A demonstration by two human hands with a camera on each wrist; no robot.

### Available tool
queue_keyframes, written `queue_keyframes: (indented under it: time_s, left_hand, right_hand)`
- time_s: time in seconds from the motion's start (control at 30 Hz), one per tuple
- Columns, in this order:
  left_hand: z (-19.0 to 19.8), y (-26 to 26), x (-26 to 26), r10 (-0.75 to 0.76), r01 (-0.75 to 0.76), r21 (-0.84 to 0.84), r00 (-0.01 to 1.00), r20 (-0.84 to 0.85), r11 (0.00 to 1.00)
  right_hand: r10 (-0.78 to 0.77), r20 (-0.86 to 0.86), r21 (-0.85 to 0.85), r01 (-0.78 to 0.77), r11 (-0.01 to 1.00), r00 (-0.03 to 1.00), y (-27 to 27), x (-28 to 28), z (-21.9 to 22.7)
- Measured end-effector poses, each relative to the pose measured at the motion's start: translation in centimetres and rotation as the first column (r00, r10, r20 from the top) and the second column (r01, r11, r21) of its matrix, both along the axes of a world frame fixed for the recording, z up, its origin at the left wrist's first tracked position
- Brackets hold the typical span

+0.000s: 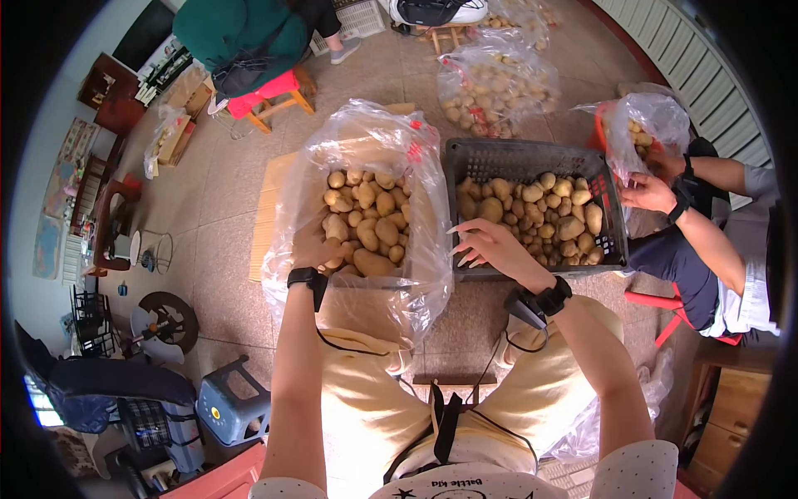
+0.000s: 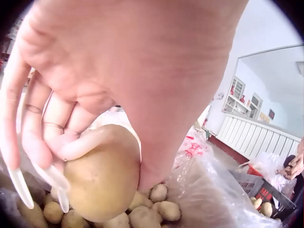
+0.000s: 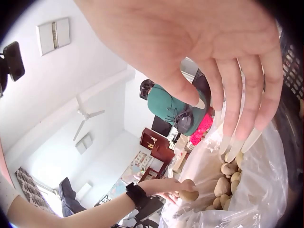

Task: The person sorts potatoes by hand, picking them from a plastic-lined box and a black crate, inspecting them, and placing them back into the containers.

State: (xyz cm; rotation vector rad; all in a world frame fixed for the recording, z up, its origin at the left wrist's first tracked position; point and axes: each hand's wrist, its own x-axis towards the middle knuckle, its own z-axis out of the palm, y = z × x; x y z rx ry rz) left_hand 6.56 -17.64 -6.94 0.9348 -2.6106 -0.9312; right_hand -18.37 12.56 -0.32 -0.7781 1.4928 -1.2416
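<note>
A potato (image 2: 102, 175) is held in my left hand (image 2: 109, 71), between thumb and bent fingers, over other potatoes. The right wrist view shows that potato (image 3: 189, 191) from the side. In the head view my left hand (image 1: 317, 249) is at the left side of a clear plastic bag (image 1: 291, 216) with many potatoes (image 1: 366, 200) in it. My right hand (image 1: 497, 249), fingers extended and holding nothing, is above the front left corner of a black crate (image 1: 532, 151) of potatoes. Seen from its wrist, the right hand (image 3: 228, 57) has its fingers spread slightly above the bag.
At the right, another person's hands (image 1: 652, 191) are at a plastic-covered red container (image 1: 600, 129). More bagged potatoes (image 1: 499, 91) lie beyond the crate. A person in green (image 1: 241, 37) sits on a stool at the back. A blue stool (image 1: 233, 403) stands at the lower left.
</note>
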Motion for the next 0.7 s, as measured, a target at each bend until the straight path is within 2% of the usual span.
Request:
queue_keyframes:
  time_s: [0.03, 0.1, 0.13, 0.2, 0.23, 0.27, 0.33, 0.47, 0.5, 0.53, 0.6, 0.63, 0.67, 0.7]
  left_hand:
    - [-0.6, -0.4, 0.6, -0.005, 0.005, 0.002, 1.000, 0.002, 1.000]
    - [-1.2, -0.9, 1.4, 0.062, -0.068, 0.004, 0.935, 0.349, 0.998]
    - [-1.4, -0.8, 1.4, 0.057, -0.063, 0.006, 0.935, 0.350, 0.998]
    - [-1.5, -0.6, 0.9, 0.244, -0.197, -0.147, 0.717, 0.653, 0.969]
    - [-1.0, -1.1, 0.7, 0.196, -0.278, 0.006, 0.695, 0.692, 0.961]
    - [-1.1, -0.6, 0.5, 0.184, -0.269, 0.016, 0.699, 0.691, 0.963]
    - [0.1, 0.8, 0.0, 0.238, -0.188, -0.162, 0.886, 0.398, 0.969]
    - [3.7, 3.8, -3.2, 0.180, -0.112, -0.178, 0.885, 0.430, 0.978]
    - [4.8, 5.4, -3.9, 0.118, -0.027, -0.244, 0.923, 0.366, 0.969]
    - [5.6, 6.9, -4.7, 0.105, -0.021, -0.226, 0.925, 0.364, 0.974]
    - [7.2, 9.8, -6.2, 0.018, 0.030, -0.193, 0.970, 0.242, 0.981]
    - [8.1, 11.4, -7.1, -0.052, 0.109, -0.239, 0.971, 0.232, 0.965]
    - [7.9, 12.7, -7.7, -0.052, 0.105, -0.228, 0.972, 0.229, 0.968]
    - [7.7, 13.8, -8.0, -0.121, 0.178, -0.263, 0.968, 0.218, 0.948]
  right_hand:
    - [0.000, 0.000, -0.010, 0.000, 1.000, 1.000, 0.1, -0.1, 0.0]
    - [0.003, 0.003, -0.001, -0.003, 1.000, 1.000, 0.2, -0.3, -0.1]
    - [0.010, 0.004, 0.008, -0.010, 1.000, 1.000, 0.2, -0.4, 0.0]
    - [0.000, 0.002, 0.001, 0.000, 1.000, 1.000, 0.2, -0.8, 0.5]
    - [-0.003, -0.001, -0.006, 0.003, 1.000, 1.000, 0.3, -1.1, 0.9]
    - [-0.011, -0.006, 0.002, 0.011, 1.000, 1.000, 0.5, -1.6, 1.1]
    - [-0.065, 0.007, -0.083, 0.065, 0.994, 0.998, 0.7, -2.8, 1.5]
    - [-0.193, -0.096, -0.064, 0.187, 0.980, 0.977, 1.0, -5.6, 2.2]
    - [-0.234, -0.136, -0.069, 0.227, 0.971, 0.963, 1.3, -6.2, 2.1]
    - [-0.251, -0.157, -0.117, 0.235, 0.965, 0.955, 1.6, -7.2, 1.2]
    - [-0.315, -0.197, -0.112, 0.298, 0.948, 0.928, 2.1, -7.7, 2.5]
    - [-0.343, -0.269, -0.110, 0.325, 0.939, 0.900, 2.3, -8.7, 1.6]
    - [-0.337, -0.275, -0.100, 0.321, 0.942, 0.900, 2.5, -9.4, 0.7]
    - [-0.346, -0.378, -0.068, 0.347, 0.935, 0.859, 2.5, -9.9, 0.3]
